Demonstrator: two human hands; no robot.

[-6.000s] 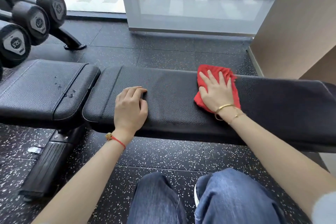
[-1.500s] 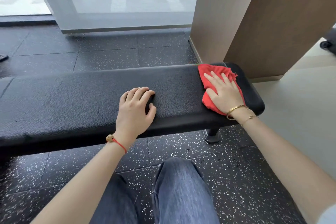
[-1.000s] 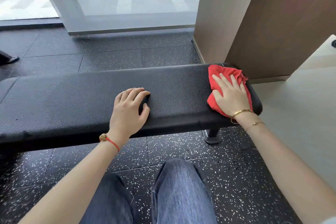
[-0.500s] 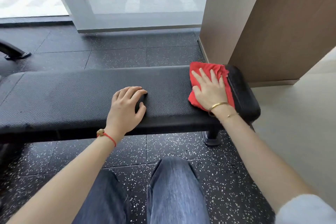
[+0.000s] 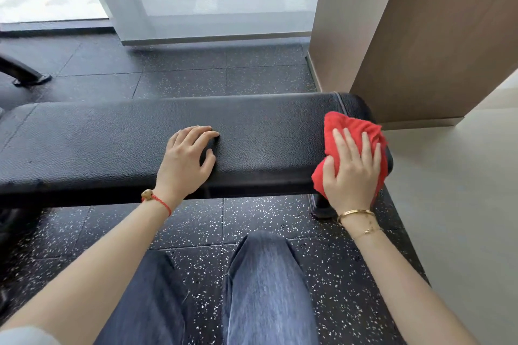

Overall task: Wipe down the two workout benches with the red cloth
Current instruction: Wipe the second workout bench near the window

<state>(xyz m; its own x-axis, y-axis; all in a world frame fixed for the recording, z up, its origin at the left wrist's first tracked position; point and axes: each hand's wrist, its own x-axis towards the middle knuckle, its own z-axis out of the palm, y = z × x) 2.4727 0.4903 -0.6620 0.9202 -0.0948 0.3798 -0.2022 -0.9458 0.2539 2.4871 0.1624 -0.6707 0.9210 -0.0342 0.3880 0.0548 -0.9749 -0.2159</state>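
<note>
A long black padded workout bench (image 5: pixel 98 143) runs across the view from left to right. My right hand (image 5: pixel 350 168) presses the red cloth (image 5: pixel 344 124) with straight fingers onto the near right corner of the bench, and the cloth drapes over the front edge. My left hand (image 5: pixel 185 159) rests on the middle of the pad, fingers loosely bent and thumb at the front edge. It holds nothing. Only this one bench is in view.
A brown panelled pillar (image 5: pixel 420 36) stands just behind the bench's right end. A frosted glass wall (image 5: pixel 210 3) lies beyond it. A bench foot (image 5: pixel 322 209) sits under my right hand, a black rack foot (image 5: pixel 25 73) at far left, my jeans-clad knees (image 5: pixel 266 288) below.
My right hand has slid the red cloth right and towards me, from the top of the pad to its near right corner. My left hand has stayed in place.
</note>
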